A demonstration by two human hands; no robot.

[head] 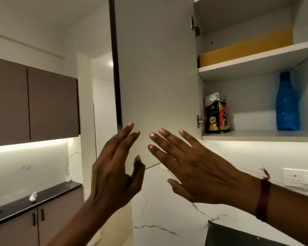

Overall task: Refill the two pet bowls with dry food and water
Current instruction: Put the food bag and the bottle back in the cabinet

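Door [158, 68] stands open; we note bag [217, 114] and bottle [286, 103] untouched on shelf [256, 135] (bowls unseen). Left hand [114, 167] and right hand [199, 171] spread, empty; refilling appears unstarted.

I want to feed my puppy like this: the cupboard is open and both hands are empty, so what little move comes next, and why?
Probably reach the right hand up to the food bag on the lower shelf. The cupboard door stands open, that hand and the left hand are spread and hold nothing, and the bag stands nearest, left of the blue bottle.
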